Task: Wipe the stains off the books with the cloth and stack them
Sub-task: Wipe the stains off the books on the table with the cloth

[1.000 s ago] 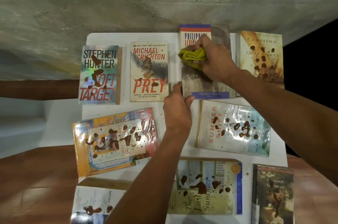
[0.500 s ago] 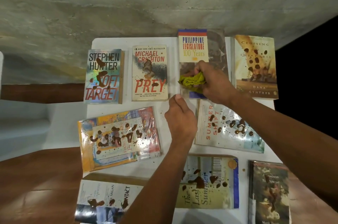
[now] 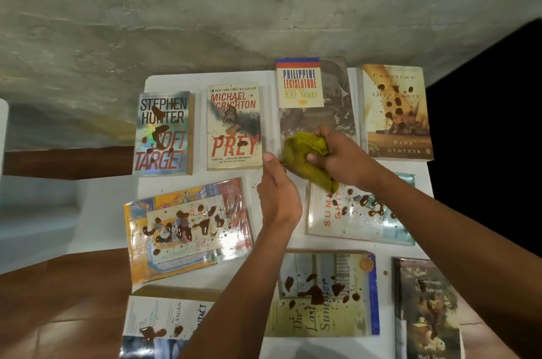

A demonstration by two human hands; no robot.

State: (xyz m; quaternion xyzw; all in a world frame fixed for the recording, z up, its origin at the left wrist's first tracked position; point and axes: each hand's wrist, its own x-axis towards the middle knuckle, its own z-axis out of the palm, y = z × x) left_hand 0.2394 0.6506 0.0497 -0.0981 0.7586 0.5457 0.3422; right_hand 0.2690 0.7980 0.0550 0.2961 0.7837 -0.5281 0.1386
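A: How far along is the wiping?

B: Barely begun, I'd judge. Only the Philippine Legislature book (image 3: pixel 315 100) in the far row shows a cover with no brown blots on its visible part. Nothing has been stacked; every book lies flat on the white desk (image 3: pixel 176 79) by itself.

A: Where's the cloth?

B: The yellow-green cloth (image 3: pixel 305 157) is bunched in the right hand (image 3: pixel 340 157), whose fingers are curled round it, at the near edge of that clean-looking book. A tail of it hangs over the top corner of the Summer Shift book (image 3: pixel 360 212).

A: And the other hand?

B: The left hand (image 3: pixel 278 194) sits at the near left corner of the same book, thumb up by the edge. Whether it pinches the corner or only steadies it, I cannot tell; the fingers are hidden behind the hand.

A: What remains?

B: Plenty. Soft Target (image 3: pixel 162 134) and Prey (image 3: pixel 234 126) carry blotches, Crossing on the Paris (image 3: pixel 396 112) is dotted, and the orange-bordered book (image 3: pixel 187 229) is smeared across its middle. The Last Summer (image 3: pixel 322 295), Contact (image 3: pixel 167 326) and the dark-covered book (image 3: pixel 426 311) at the near right are stained too. Summer Shift is closest to the cloth, so it looks the likely next one.
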